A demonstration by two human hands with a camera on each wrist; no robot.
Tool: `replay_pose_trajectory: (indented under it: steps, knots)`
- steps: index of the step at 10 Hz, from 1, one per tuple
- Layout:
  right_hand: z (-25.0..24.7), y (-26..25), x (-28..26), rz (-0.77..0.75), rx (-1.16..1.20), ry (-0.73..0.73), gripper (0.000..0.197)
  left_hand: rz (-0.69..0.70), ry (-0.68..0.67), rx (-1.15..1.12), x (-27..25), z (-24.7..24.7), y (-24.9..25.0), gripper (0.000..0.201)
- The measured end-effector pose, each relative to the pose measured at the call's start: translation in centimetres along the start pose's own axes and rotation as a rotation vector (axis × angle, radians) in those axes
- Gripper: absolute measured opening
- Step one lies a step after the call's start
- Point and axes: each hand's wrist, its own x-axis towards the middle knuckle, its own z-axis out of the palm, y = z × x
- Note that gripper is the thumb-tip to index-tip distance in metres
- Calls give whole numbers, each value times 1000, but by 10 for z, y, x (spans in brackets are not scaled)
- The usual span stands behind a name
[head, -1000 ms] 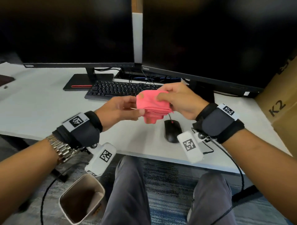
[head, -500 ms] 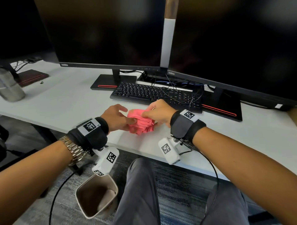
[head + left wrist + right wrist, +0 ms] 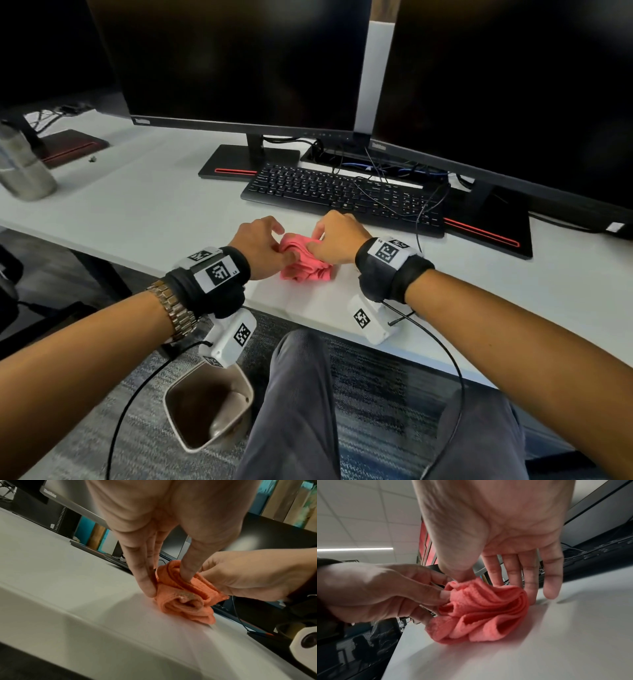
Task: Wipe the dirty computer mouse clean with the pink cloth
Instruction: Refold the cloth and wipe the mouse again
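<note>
The pink cloth (image 3: 305, 265) lies bunched in folds on the white desk (image 3: 137, 212) near its front edge. My left hand (image 3: 287, 251) pinches its left side; in the left wrist view the thumb (image 3: 187, 573) digs into the folds of the cloth (image 3: 181, 596) and the fingers (image 3: 145, 584) press from the other side. My right hand (image 3: 317, 245) holds the top right, with the thumb (image 3: 460, 574) on the cloth (image 3: 484, 612) and straight fingers (image 3: 530, 582) behind it, reaching down to the desk. The mouse shows in no view; a thin black cable (image 3: 418, 219) runs toward my right wrist.
A black keyboard (image 3: 342, 195) lies just behind the hands, with two dark monitors (image 3: 239, 61) (image 3: 513, 85) on stands behind it. A steel bottle (image 3: 24, 168) stands at the far left. A waste bin (image 3: 209, 407) sits on the floor by my left knee.
Both hands have lowered the cloth from the air onto the desk and still hold it. The black mouse seen below the cloth a second ago is out of sight.
</note>
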Motion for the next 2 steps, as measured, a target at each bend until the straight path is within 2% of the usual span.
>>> replay_pose_trajectory:
  steps: [2]
  knots:
    - [-8,3,7,0,131,103,28,2,16,11,2,-2,-1,66]
